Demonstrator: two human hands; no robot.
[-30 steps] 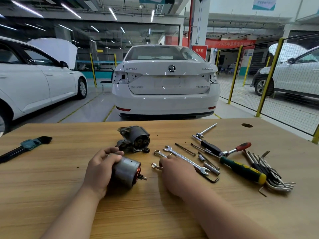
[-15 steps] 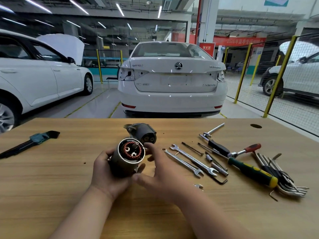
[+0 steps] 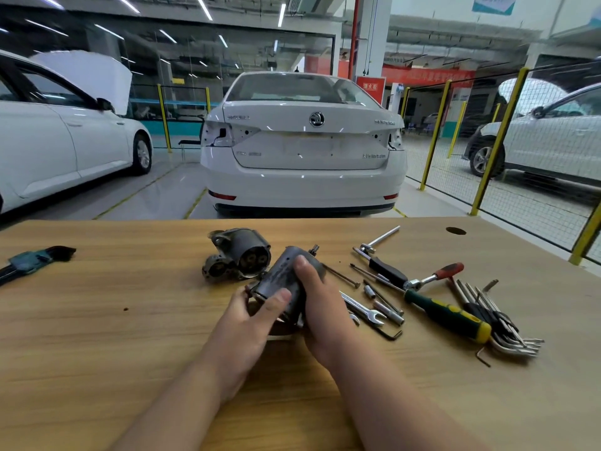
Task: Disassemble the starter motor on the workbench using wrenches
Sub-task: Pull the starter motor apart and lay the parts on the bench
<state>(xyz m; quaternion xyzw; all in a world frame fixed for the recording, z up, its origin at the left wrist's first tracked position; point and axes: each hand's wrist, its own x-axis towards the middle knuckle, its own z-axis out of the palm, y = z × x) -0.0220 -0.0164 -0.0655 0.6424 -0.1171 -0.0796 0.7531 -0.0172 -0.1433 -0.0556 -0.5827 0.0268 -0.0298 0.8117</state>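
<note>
Gripping the cylindrical motor casing [image 3: 282,281] from both sides, the left hand [image 3: 250,323] and right hand [image 3: 323,309] curl their fingers [image 3: 300,266] round it, seemingly just off the counter [image 3: 130,320], mid-width. The drive-end housing [image 3: 239,255] lies just behind, toward the far edge. Open-end wrenches [image 3: 366,310] lie beside the right hand.

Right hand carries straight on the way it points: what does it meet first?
The right hand grips the motor body; past that, probably the detached nose housing behind it, though depth is unclear.

The wooden workbench [image 3: 97,320] carries a starter housing [image 3: 240,255], wrenches [image 3: 364,309], a screwdriver [image 3: 448,315] and hex keys [image 3: 507,333].
</note>
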